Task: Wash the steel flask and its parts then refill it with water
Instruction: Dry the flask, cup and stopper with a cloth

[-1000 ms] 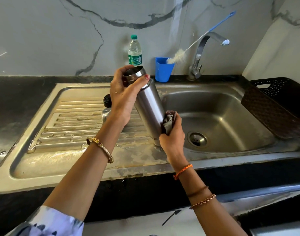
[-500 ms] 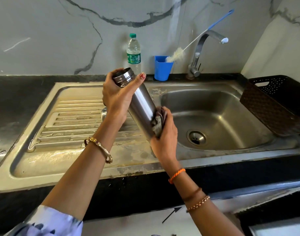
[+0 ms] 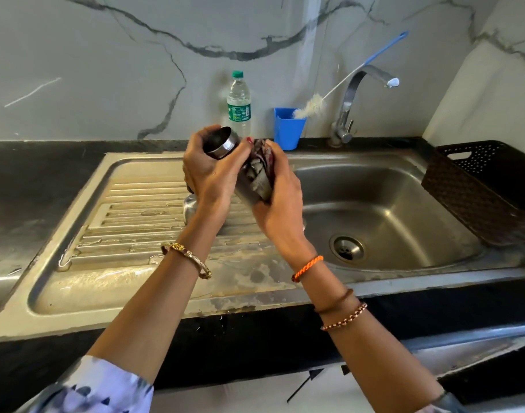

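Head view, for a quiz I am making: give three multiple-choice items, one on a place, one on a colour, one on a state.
1. Where does the bottle brush stand? A in the blue cup B in the sink bowl C in the basket
2. What colour is the plastic bottle's cap? A red B green C white
3. How is the flask's mouth? A capped B open C corked

A: the brush leans out of the cup.
B: the cap is green.
B: the flask, held in both hands, shows a bare rim.

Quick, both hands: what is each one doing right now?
Left hand: closed round the neck of the steel flask, holding it tilted.
Right hand: closed on a cloth, pressing it against the flask body.
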